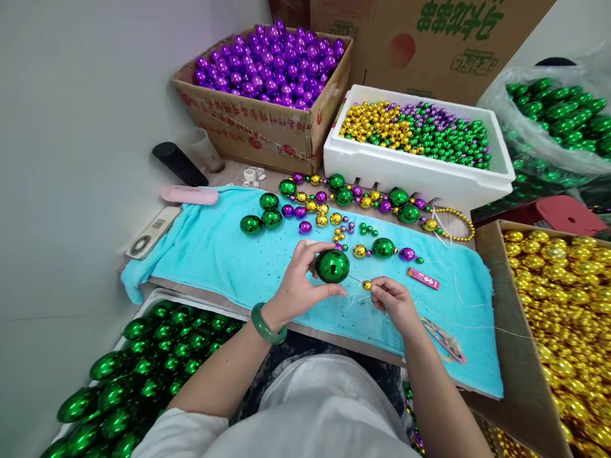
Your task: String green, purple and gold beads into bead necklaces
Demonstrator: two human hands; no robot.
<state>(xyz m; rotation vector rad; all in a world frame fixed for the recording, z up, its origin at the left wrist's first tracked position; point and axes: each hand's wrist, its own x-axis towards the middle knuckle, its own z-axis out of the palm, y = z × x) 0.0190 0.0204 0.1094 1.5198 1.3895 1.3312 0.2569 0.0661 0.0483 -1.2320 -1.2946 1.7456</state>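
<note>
My left hand point(305, 277) grips a large shiny green bead point(333, 266) between thumb and fingers, above a turquoise towel point(214, 254). Close by on the right, my right hand point(392, 299) pinches at a small gold bead point(366, 285); a thin needle or wire runs between the two beads. Beyond the hands lies a short strung row with a gold bead, a green bead point(383, 247) and a purple bead point(407, 254). Loose green beads point(251, 224), purple beads point(304, 227) and gold beads point(321, 220) rest on the towel. A longer bead string point(344, 196) stretches along the back edge.
Purple beads fill a cardboard box point(267, 133). A white foam box point(410, 175) holds small mixed beads. Gold beads are in a box point(520, 331) at right, green ones in a tray point(157, 298) at lower left. Small scissors point(443, 340) and a pink packet point(423, 278) lie on the towel.
</note>
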